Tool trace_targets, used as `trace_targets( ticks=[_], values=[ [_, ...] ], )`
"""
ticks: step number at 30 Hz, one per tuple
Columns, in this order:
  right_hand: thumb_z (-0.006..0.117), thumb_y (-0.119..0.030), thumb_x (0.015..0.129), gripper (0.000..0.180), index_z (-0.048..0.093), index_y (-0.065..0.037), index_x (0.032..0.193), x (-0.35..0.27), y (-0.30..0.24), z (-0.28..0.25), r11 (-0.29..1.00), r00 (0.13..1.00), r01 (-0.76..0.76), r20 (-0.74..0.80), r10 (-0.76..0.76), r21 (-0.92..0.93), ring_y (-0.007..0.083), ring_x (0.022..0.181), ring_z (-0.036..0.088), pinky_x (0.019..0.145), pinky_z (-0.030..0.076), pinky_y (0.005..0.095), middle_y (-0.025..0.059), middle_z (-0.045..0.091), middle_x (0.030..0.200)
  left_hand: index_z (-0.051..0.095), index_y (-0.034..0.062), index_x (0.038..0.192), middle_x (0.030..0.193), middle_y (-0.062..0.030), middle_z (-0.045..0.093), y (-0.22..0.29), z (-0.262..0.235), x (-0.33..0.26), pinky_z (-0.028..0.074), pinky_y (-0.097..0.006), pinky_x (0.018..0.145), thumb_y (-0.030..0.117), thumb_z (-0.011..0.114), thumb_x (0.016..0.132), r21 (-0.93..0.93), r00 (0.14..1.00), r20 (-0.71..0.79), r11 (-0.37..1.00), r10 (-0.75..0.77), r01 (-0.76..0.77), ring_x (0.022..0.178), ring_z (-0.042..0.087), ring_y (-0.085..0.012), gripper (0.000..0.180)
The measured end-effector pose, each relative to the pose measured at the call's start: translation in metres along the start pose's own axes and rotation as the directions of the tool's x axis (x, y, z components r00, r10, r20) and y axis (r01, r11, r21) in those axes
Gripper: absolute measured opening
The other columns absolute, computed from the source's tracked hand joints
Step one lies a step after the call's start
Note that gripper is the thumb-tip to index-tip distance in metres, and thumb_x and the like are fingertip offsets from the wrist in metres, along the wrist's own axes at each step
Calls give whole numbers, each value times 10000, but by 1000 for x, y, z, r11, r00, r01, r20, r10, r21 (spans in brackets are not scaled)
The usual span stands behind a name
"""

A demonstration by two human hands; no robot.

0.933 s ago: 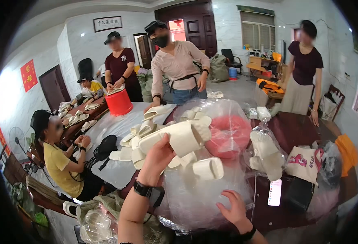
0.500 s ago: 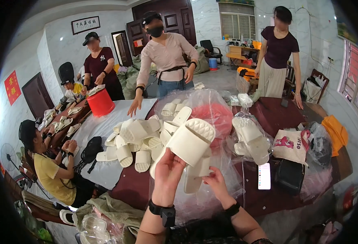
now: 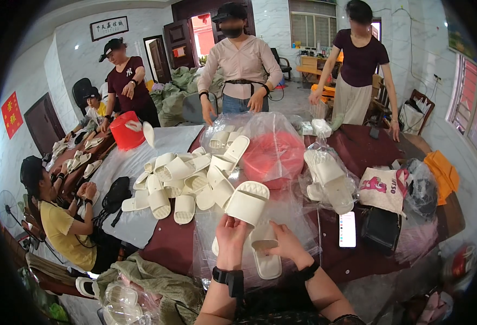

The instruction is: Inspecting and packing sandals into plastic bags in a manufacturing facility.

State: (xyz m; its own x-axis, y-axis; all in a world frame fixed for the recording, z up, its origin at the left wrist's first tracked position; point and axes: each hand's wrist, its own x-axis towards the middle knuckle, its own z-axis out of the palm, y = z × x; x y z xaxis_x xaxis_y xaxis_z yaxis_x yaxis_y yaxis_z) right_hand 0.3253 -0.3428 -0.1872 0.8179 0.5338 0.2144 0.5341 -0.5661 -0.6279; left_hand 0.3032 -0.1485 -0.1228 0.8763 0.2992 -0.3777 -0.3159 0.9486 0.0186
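Bag (image 3: 321, 143) encloses slippers (image 3: 325, 169); left hand (image 3: 231, 236) grips one loose slipper (image 3: 247, 204), right hand (image 3: 288, 244) another slipper (image 3: 268, 265).

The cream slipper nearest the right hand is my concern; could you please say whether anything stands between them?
Nothing visible does: the right hand overlaps the right edge of that cream slipper, apparently touching it.

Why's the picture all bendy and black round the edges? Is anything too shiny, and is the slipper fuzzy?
In the head view, the wide lens bends things near its dark round rim; also there, the far-left wall looks washed out, glare streaks the clear plastic bag, and the slipper in the left hand looks fairly sharp.
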Motion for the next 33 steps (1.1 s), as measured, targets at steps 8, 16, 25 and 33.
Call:
trace_targets(
  ticks=[8, 16, 25, 33],
  values=[
    [632, -31, 777, 414, 545, -49, 1181, -6, 25, -10, 983, 903, -169, -389, 181, 64, 413, 973, 578, 833, 485, 462, 187, 548, 1088, 501, -3, 1082, 1174, -134, 564, -24, -19, 17, 394, -460, 1092, 380, 600, 933, -201, 999, -29, 979, 27, -33, 1223, 491, -279, 423],
    [717, -129, 794, 450, 545, -47, 1202, -16, 20, -26, 980, 910, -96, -414, 14, -177, 376, 988, 583, 857, 484, 462, 169, 580, 1062, 433, 4, 1326, 1350, -127, 491, -66, -57, -17, 352, -372, 1110, 202, 590, 958, 662, 991, 88, 750, -100, 17, 1307, 424, -234, 446],
    [608, -489, 886, 574, 625, 69, 1023, 6, -5, 21, 945, 950, -70, -310, -34, -319, 383, 776, 666, 693, 539, 448, 204, 676, 871, 412, 2, 1406, 1345, -241, 519, 15, -96, -32, 438, -468, 1009, 332, 770, 779, 608, 851, 513, -651, -116, -455, 1208, 522, -416, 793],
    [582, -467, 894, 520, 682, 0, 688, 41, 23, 41, 917, 920, -280, -353, 171, -286, 385, 555, 629, 585, 517, 464, 178, 633, 595, 334, -47, 1430, 1460, -327, 324, 10, -114, -55, 323, -519, 1101, 466, 779, 748, 328, 719, 632, -740, -290, -587, 1375, 295, -495, 963]
  ],
)
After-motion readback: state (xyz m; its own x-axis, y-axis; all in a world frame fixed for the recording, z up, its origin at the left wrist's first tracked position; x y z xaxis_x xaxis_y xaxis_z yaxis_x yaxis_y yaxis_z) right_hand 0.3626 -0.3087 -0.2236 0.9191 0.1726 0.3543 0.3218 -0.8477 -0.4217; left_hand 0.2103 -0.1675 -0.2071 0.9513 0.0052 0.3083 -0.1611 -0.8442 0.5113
